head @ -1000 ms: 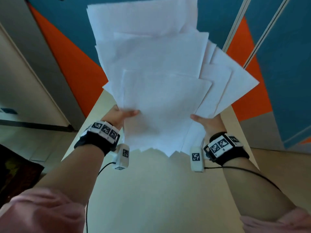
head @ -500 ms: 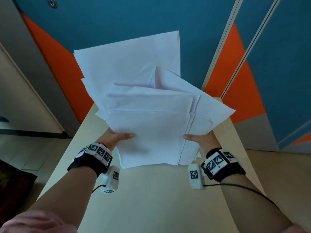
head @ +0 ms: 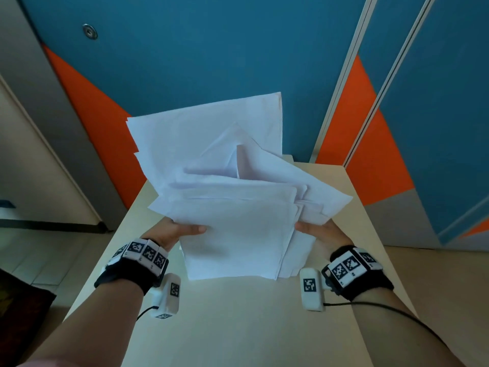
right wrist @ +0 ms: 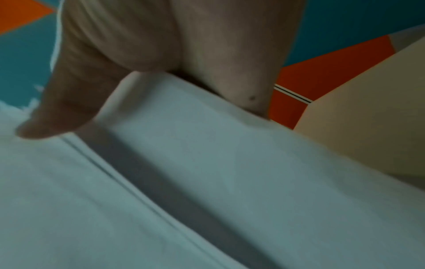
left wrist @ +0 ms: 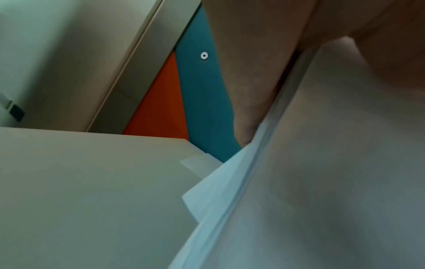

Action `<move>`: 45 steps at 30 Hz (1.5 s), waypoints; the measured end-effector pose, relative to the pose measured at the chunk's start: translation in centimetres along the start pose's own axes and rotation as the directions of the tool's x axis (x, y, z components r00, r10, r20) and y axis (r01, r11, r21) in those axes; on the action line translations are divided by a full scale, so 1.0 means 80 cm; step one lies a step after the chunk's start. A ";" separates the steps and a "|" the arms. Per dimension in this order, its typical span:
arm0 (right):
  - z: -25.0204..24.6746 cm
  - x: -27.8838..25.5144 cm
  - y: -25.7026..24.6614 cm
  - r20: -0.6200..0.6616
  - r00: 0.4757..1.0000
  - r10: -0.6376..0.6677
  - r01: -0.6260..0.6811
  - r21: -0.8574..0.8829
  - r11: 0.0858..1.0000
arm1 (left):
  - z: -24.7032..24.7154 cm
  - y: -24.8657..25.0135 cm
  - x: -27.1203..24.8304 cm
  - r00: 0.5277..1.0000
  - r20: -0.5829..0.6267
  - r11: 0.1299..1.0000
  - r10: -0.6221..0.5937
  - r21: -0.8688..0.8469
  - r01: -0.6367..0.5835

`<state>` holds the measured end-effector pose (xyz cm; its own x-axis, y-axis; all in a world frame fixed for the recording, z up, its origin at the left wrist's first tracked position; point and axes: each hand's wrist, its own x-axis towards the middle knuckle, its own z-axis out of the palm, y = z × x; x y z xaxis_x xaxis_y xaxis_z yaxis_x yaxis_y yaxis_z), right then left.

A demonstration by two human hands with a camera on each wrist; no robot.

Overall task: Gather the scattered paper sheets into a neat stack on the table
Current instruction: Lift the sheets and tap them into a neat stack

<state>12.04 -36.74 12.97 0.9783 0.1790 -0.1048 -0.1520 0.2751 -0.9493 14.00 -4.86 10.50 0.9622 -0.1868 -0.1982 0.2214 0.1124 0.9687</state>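
Note:
A loose bundle of white paper sheets stands tilted on the beige table, its lower edge resting on the tabletop. The sheets are uneven, with corners fanning out to the right and one tall sheet rising behind. My left hand grips the bundle's left edge, thumb lying across the front sheet. My right hand grips the right edge, thumb on the front. The left wrist view shows the sheet edges beside my fingers; the right wrist view shows my thumb pressed on the paper.
The narrow table ends at a blue and orange wall just behind the sheets. A grey door frame stands to the left. Floor lies on both sides of the table, with a dark mat at lower left.
Both hands have brought the paper bundle down from high in the air until its lower edge meets the table. The fanned sheets have drawn closer together.

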 end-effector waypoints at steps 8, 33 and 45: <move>0.001 -0.015 0.007 -0.231 0.965 -0.122 0.152 0.117 0.981 | 0.007 -0.026 -0.004 0.992 -0.119 0.999 -0.044 0.006 0.045; -0.030 -0.040 -0.071 -0.704 0.406 -0.582 0.451 -0.400 0.798 | 0.014 -0.028 -0.003 0.976 -0.195 0.995 -0.093 -0.044 0.086; -0.097 -0.066 -0.093 -0.711 0.284 -0.644 0.263 -0.588 0.765 | 0.014 -0.030 0.004 0.973 -0.209 0.995 -0.099 -0.020 0.097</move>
<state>9.06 -47.04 18.30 0.4761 -0.7974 0.3708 0.2241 -0.2977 -0.9280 13.63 -6.26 8.27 0.9475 0.0111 -0.3197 0.3164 0.1137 0.9418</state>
